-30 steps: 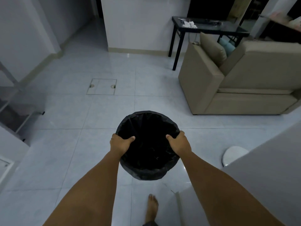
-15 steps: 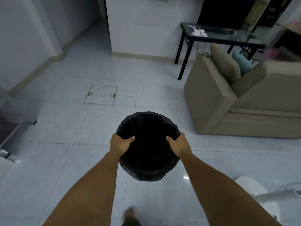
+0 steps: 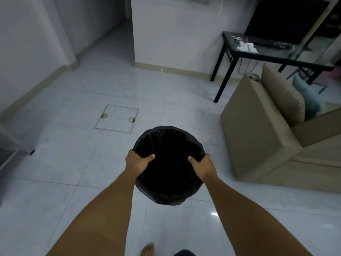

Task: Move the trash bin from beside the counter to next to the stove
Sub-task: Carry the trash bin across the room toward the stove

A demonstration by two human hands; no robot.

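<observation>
The trash bin [image 3: 168,145] is round, lined with a black plastic bag, and hangs in the air above the pale tiled floor at the centre of the view. My left hand [image 3: 137,163] grips its left rim with the thumb inside. On the opposite rim my right hand [image 3: 203,168] holds the same way. The inside of the bin is dark and I cannot make out any contents. No stove or counter is in view.
A beige sofa [image 3: 258,137] stands to the right. Behind it is a black table [image 3: 267,54] with a dark screen [image 3: 284,17] and crumpled paper. A floor hatch [image 3: 117,118] lies ahead on the left. A corridor [image 3: 112,43] opens at the back left. My bare foot [image 3: 147,249] shows at the bottom.
I have walked forward with the bin held in both hands. The sofa and table have shifted right and closer. The white round object and grey surface at the lower right have left the view.
</observation>
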